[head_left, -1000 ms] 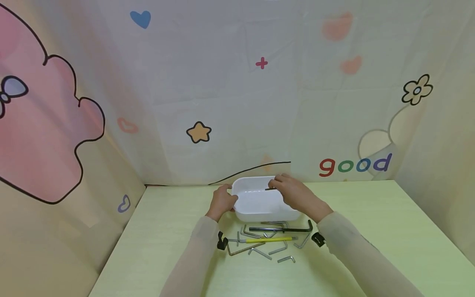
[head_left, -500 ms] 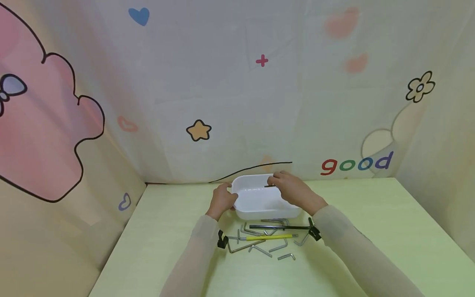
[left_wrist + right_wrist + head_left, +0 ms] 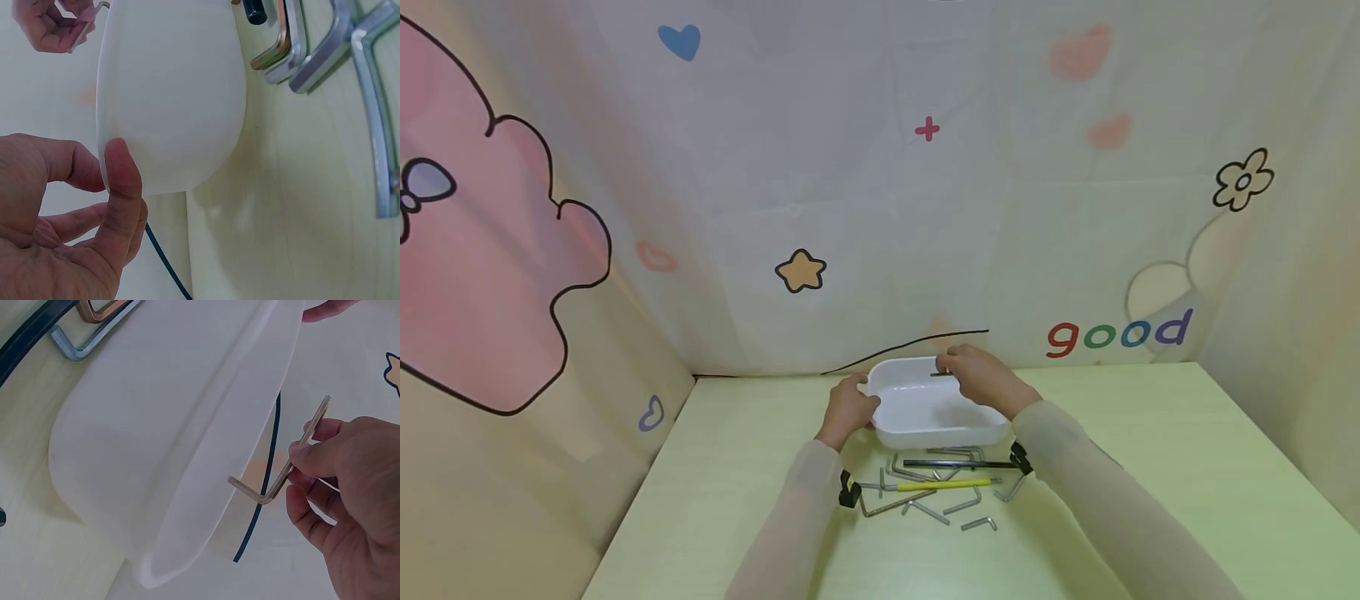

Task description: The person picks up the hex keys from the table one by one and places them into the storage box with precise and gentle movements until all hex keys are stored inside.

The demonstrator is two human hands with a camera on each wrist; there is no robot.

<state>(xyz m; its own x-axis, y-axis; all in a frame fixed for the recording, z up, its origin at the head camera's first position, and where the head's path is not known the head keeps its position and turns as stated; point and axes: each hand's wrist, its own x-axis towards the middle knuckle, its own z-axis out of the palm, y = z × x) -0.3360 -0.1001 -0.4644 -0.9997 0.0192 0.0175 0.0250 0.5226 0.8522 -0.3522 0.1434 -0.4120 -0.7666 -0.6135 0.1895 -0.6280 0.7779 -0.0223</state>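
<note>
A white plastic tub (image 3: 910, 408) sits at the back of the table. My left hand (image 3: 847, 410) grips its left end, with the thumb on the outer wall and fingers at the rim (image 3: 105, 125). Over the tub's far right part, my right hand (image 3: 977, 379) pinches an L-shaped hex key (image 3: 280, 477) between thumb and fingers. Its bent short end overlaps the tub's rim in the right wrist view. The inside of the tub shows bare white where the right hand does not cover it.
In front of the tub lie several loose hex keys, among them a long black hex key (image 3: 955, 463), a rusty brown one (image 3: 898, 504) and a short silver one (image 3: 978, 523). A yellow-sleeved rod (image 3: 943, 484) lies across them. A printed curtain (image 3: 880, 208) hangs behind.
My right hand has shifted slightly left over the tub with the hex key, and its forearm has swung left across the black key's bent end. My left hand has kept its place.
</note>
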